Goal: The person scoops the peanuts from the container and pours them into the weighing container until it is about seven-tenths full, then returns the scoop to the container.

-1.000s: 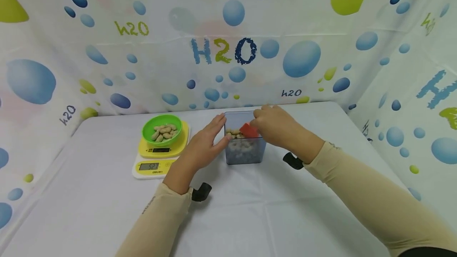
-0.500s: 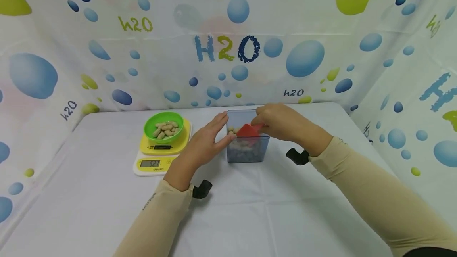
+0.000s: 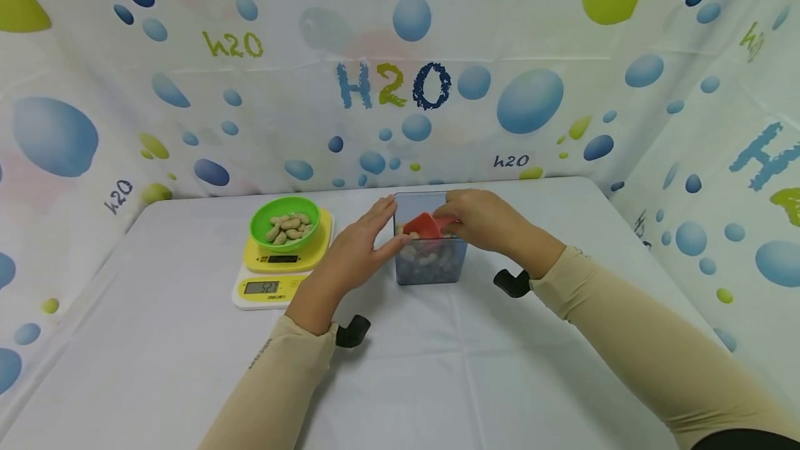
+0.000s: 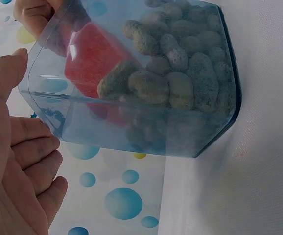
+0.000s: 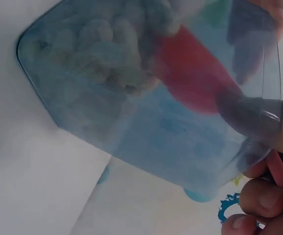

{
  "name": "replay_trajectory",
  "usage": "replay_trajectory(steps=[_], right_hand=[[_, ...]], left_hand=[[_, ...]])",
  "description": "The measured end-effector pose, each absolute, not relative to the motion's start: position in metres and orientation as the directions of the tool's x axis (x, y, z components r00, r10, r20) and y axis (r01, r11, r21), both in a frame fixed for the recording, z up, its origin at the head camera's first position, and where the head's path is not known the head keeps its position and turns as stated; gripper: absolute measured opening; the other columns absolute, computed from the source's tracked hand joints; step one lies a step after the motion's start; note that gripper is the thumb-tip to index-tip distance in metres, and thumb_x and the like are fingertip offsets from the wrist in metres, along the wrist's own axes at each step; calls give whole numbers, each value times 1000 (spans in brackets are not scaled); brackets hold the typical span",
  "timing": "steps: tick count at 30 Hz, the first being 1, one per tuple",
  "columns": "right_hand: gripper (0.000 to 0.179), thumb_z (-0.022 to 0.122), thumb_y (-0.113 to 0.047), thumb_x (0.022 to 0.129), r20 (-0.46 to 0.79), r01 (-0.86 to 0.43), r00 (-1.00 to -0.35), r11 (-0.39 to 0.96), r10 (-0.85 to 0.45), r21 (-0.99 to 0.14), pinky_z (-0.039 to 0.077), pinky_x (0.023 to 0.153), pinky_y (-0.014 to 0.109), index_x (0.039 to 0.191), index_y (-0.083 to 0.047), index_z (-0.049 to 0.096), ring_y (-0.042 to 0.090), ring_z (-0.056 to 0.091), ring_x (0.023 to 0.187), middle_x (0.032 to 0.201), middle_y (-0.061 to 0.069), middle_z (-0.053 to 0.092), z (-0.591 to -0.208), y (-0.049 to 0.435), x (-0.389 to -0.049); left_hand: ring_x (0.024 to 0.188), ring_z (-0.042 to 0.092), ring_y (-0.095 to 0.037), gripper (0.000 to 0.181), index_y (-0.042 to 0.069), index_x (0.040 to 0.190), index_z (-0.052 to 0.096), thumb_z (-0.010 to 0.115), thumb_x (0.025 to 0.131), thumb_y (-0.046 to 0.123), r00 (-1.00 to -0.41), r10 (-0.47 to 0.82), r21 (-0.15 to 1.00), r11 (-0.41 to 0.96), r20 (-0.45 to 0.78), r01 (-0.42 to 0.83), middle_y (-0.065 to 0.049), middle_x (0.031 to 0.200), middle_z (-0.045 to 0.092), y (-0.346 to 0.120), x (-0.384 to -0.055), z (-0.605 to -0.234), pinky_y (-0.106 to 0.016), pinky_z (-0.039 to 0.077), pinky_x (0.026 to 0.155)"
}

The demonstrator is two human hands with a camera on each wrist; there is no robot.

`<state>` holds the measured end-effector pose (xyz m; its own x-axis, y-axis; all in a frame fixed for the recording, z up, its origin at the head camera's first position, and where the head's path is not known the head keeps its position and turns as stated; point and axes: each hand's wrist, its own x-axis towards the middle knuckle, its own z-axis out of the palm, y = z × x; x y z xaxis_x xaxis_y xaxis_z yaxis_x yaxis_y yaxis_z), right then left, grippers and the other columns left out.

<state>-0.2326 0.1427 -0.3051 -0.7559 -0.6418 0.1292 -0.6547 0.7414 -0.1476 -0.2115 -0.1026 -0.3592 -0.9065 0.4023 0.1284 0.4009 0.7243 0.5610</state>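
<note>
A translucent blue-grey plastic container (image 3: 430,268) full of unshelled peanuts (image 4: 151,88) stands on the table. My right hand (image 3: 484,221) pinches the handle of a red scoop (image 3: 422,226). The scoop is tilted inside the container, its bowl against the peanuts, as both wrist views show through the wall. My left hand (image 3: 350,255) rests at the container's left side near the rim, its fingers mostly straight and the thumb at the near edge. Part of the scoop's handle is hidden by my right fingers.
Left of the container stands a yellow and white kitchen scale (image 3: 246,297); its display digits are partly blurred. On it sits a green bowl (image 3: 259,236) holding several peanuts. A white cloth (image 3: 531,380) covers the table, and a patterned curtain (image 3: 269,89) hangs behind.
The scoop has shifted left and tipped more within the container, with my right hand moving along with it. My left hand stays at the container's side. The scale and bowl have not moved.
</note>
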Motion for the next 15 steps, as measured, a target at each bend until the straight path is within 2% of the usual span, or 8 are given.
replay_trajectory(steps=[10,15], right_hand=[[24,74,-22,89,42,-609,-780,742,-624,-282,49,69,29,111,-12,77,15,55,76,85,-2,64,-298,146,-235],[29,73,-27,90,-7,-533,-818,763,-575,-366,52,74,32,115,-11,75,17,59,84,97,0,70,-296,149,-235]], left_hand=[[152,13,-12,77,25,158,21,49,96,60,-908,399,557,728,129,399,12,165,14,-104,-211,-359,-46,24,120],[152,14,-13,77,24,158,22,50,96,60,-907,401,557,727,130,401,11,165,15,-102,-210,-358,-46,24,120]])
